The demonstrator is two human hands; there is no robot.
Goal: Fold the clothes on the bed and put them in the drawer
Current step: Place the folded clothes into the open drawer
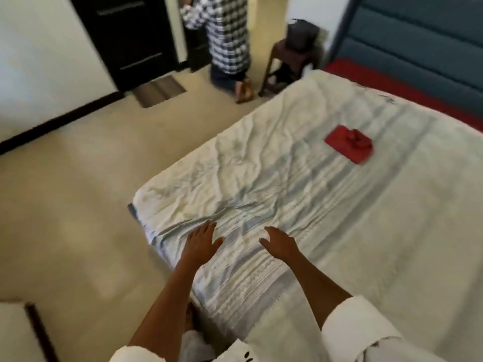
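The picture is motion-blurred, and the red folded cloth (349, 143) far up the bed (392, 231) is hard to make out (something lumpy lies on top). Left hand (201, 242) and right hand (279, 242) lie flat, fingers spread, on the rumpled pale sheet (235, 173), holding nothing. A kneeling person (227, 43) faces a dark cabinet (125, 40).

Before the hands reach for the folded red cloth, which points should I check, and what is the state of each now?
1. Left hand free: ok, open, fingers spread on the bed sheet.
2. Right hand free: ok, open, holds nothing.
3. Red folded cloth already folded: ok, a flat rectangle with a small red bundle on top.
4. Cloth within reach: not ok, it lies well beyond both hands.
5. Drawer open: cannot tell, a kneeling person blocks the dark cabinet.
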